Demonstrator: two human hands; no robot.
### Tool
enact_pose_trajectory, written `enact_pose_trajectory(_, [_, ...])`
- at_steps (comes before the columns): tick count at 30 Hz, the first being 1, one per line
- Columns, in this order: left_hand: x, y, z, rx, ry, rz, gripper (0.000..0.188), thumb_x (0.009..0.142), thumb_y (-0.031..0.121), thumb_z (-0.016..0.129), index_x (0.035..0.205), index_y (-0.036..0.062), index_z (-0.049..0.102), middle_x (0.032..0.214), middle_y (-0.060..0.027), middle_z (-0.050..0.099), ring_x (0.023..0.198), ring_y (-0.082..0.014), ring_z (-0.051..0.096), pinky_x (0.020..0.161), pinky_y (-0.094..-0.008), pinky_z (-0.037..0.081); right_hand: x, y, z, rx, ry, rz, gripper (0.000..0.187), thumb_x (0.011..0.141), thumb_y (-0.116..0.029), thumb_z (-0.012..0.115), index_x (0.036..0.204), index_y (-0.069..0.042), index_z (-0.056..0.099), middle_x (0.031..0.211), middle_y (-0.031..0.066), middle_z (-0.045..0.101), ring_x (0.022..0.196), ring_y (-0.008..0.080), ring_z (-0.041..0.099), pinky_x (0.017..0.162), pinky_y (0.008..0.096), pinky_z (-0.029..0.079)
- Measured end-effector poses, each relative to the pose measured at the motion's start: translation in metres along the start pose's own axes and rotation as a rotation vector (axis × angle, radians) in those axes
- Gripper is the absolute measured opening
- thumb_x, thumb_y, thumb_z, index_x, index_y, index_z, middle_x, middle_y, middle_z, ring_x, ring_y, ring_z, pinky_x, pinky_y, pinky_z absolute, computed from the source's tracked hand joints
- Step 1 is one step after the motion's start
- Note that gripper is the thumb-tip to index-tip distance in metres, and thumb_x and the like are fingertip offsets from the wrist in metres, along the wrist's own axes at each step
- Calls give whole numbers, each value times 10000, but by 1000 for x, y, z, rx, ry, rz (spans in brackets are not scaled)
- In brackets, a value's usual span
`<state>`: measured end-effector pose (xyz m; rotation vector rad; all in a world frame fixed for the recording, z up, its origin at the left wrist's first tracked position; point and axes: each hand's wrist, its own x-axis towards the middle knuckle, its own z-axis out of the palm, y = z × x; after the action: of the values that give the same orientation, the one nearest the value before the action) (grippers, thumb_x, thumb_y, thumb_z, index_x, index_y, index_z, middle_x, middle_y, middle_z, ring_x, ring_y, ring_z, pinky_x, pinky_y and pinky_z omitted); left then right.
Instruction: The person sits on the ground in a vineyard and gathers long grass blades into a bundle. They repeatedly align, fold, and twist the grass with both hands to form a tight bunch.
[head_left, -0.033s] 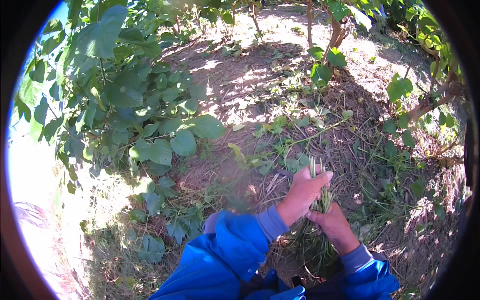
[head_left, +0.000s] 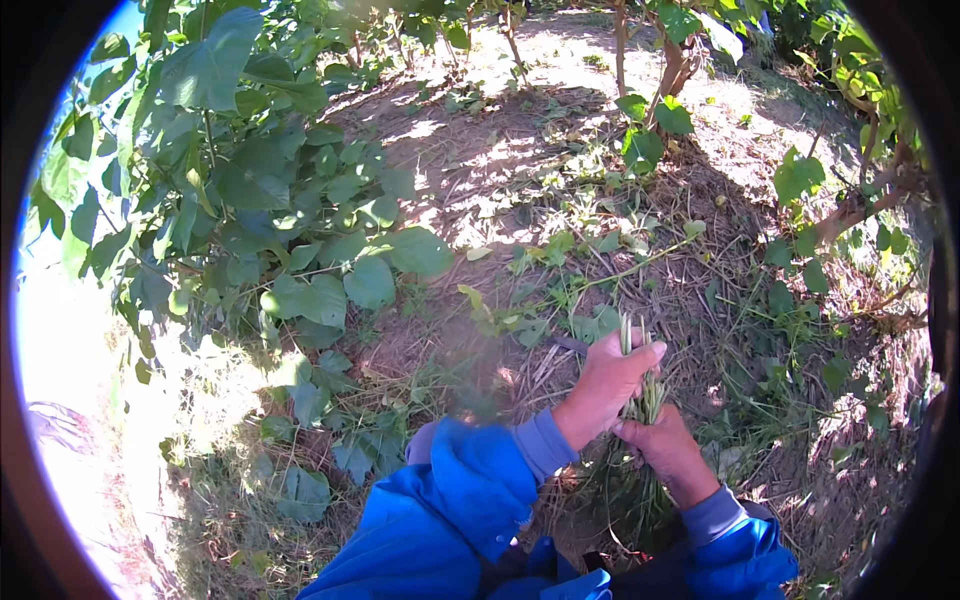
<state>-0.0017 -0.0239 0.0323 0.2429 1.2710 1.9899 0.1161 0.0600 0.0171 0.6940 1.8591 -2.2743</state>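
Observation:
A bundle of thin green stalks (head_left: 648, 398) stands roughly upright in front of me, its cut-looking pale ends up and its leafy lower part hanging down in shade. My left hand (head_left: 604, 385) is wrapped round the upper part, thumb pointing right across the stalks. Just below and to the right, my right hand (head_left: 668, 452) grips the same bundle, its thumb against the stalks close to the left hand. Most of the right fingers are hidden behind the bundle. A dark narrow strip (head_left: 570, 345) shows beside the left hand; I cannot tell what it is.
Large-leaved green bushes (head_left: 260, 190) fill the left side. Ahead lies bare soil (head_left: 440, 170) with dry stems and leaf litter. A woody trunk (head_left: 676, 70) rises at the far right, and a leaning branch (head_left: 850, 215) reaches in from the right edge. Low grass (head_left: 780, 370) grows beside my right hand.
Both hands keep their hold on the stalks in the same place. Only the leaves at the left have shifted very slightly to the right.

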Motion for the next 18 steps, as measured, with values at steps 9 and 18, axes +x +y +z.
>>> enact_pose_trajectory(9, [-26, 9, -7, 46, 18, 60, 238, 900, 212, 703, 943, 57, 528, 765, -34, 593, 607, -79, 521, 513, -229, 410, -18, -5, 22, -72, -28, -56, 188, 825, -207, 742, 862, -67, 623, 641, -28, 543, 516, 74, 490, 460, 235, 372])
enact_pose_trajectory(18, [-4, 6, -8, -84, 12, 80, 206, 933, 240, 672, 930, 97, 524, 776, -35, 616, 515, -46, 444, 462, -189, 357, 0, 0, 4, -76, -8, -108, 269, 813, -214, 719, 1014, -42, 668, 774, -32, 604, 612, 60, 509, 522, 235, 398])
